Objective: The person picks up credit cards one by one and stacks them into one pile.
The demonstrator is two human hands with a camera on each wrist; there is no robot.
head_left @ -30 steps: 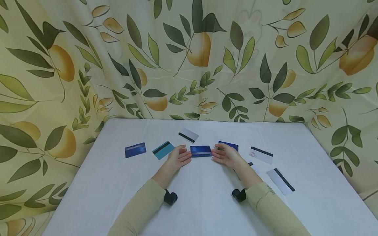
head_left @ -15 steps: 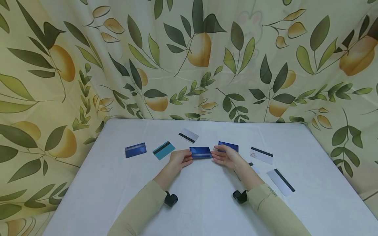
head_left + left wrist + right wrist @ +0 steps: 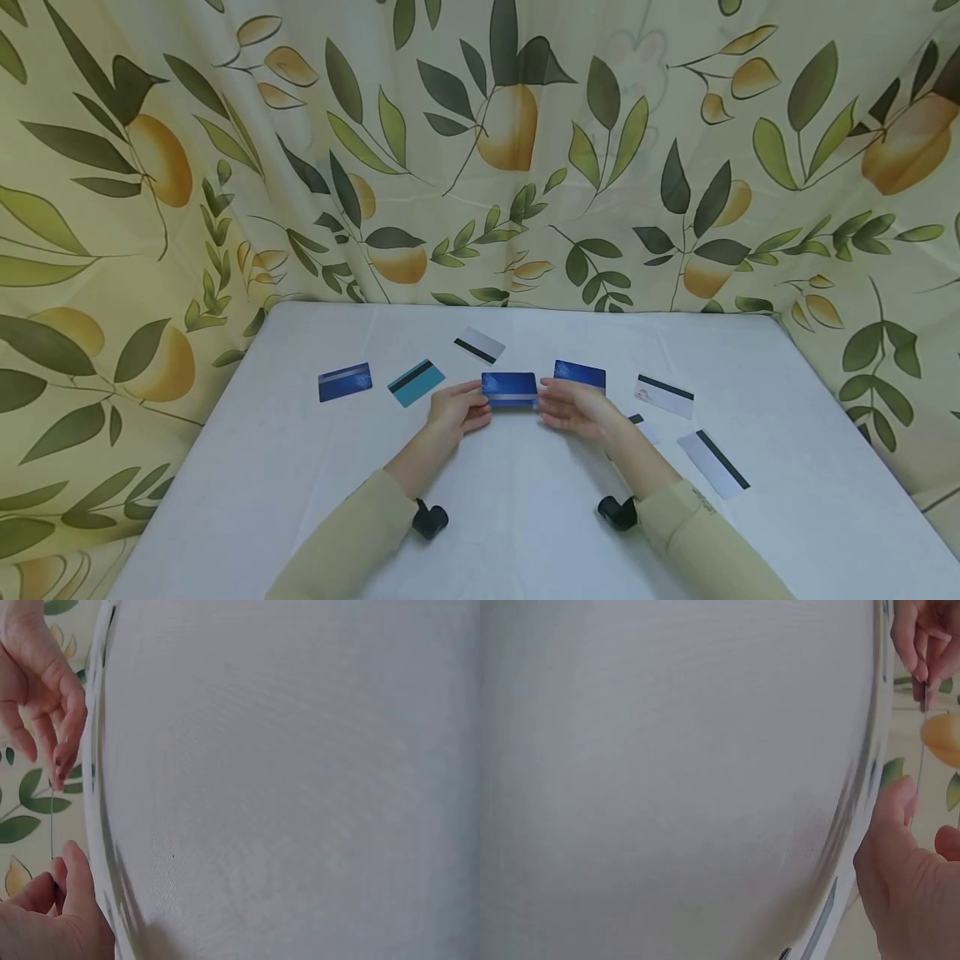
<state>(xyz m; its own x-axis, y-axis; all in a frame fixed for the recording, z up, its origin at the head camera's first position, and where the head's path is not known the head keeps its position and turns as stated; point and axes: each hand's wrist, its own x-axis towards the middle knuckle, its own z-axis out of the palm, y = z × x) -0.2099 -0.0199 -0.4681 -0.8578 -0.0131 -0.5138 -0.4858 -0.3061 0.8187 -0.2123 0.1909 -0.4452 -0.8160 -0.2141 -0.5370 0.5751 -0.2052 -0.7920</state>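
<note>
A blue card with a pale stripe (image 3: 509,388) is raised just over the white table, its face tipped toward the head camera. My left hand (image 3: 453,408) pinches its left end between thumb and fingers. At the opposite end, my right hand (image 3: 581,408) has its fingertips right at the card's edge, the fingers loosely extended. Seen edge-on in the left wrist view, the card (image 3: 52,825) is a thin line between the left hand (image 3: 64,907) and the right hand (image 3: 49,697), whose thumb stands away from it. Behind the right hand lies another blue card (image 3: 577,371), partly covered.
On the white table (image 3: 510,517), a blue card (image 3: 345,382) and a teal card (image 3: 416,382) lie to the left. A white card (image 3: 480,345) is farther back. Rightward are white striped cards (image 3: 663,395), one (image 3: 645,427) partly behind the right forearm. A patterned curtain (image 3: 502,208) hangs behind.
My left fingers have gone from lying extended beside the blue card to pinching its end. The card has come up and tipped toward the head camera. My right hand has lowered slightly toward me.
</note>
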